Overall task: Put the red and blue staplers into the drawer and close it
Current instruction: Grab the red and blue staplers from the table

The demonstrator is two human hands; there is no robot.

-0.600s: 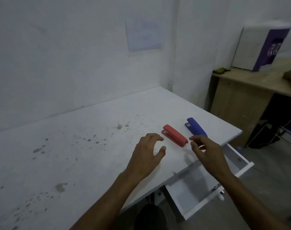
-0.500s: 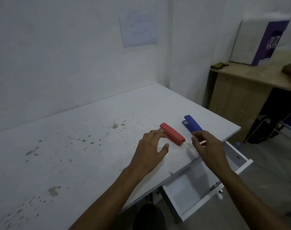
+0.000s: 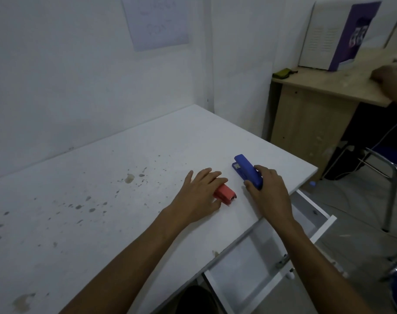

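Note:
The red stapler [image 3: 293, 194] lies on the white table [image 3: 102, 200]; my left hand [image 3: 199, 196] lies over its far half, fingers closed around it, so only its near end shows. My right hand [image 3: 268, 191] grips the near end of the blue stapler [image 3: 246, 169], which rests on the table just right of the red one. Under the table's right front edge the white drawer [image 3: 324, 225] stands pulled open, with my right forearm crossing above it.
A wooden desk [image 3: 317, 109] with a white and purple box [image 3: 338, 35] stands at the right, another person's hand [image 3: 390, 80] on it. A metal chair [image 3: 392, 168] and cables sit on the floor beyond the drawer. A paper sheet [image 3: 156, 21] hangs on the wall.
Both hands have moved forward from hovering open near the staplers and have closed on them, the left on the red one, the right on the blue one.

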